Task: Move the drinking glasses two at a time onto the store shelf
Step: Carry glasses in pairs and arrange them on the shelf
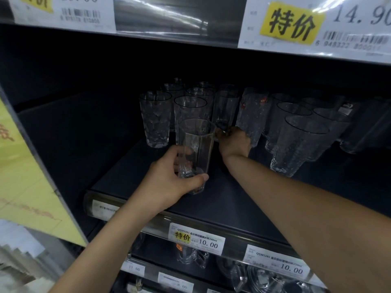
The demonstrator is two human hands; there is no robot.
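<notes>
Reading first, nearest, on the clear rail fronting the dark store shelf (232,204): white paper price tag with yellow block (196,240), printed 特价 and 10.00 under a line starting QQM5263. Reading 10.00 again on the second white tag (277,265) just to its right, code QQM5265. Making out 8.00 on a smaller tag (175,282) lower down, with the remaining small print too blurred.

Seeing the left hand (169,182) reaching over the rail from lower left, forearm stretched. Finding it curled round the foot of a tall clear straight-sided drinking glass (196,149), thumb across the near face, fingers showing through from behind. Finding that glass upright over the front part of the shelf board. Not telling whether its base is touching the board.

Seeing the right hand (234,142) reaching deeper, arm coming in from lower right and held straight. Finding it closed on the base of a second tall clear glass (225,108), upright, beyond and right of the first.

Noting further back: dark-rimmed textured tumblers (155,117) standing in rows at left, dimpled clear tumblers (300,140) at right.

Reading farthest, on the upper shelf edge: large white tag with yellow 特价 patch (292,24), price starting 14.9, barcode digits starting 6 948322.
</notes>
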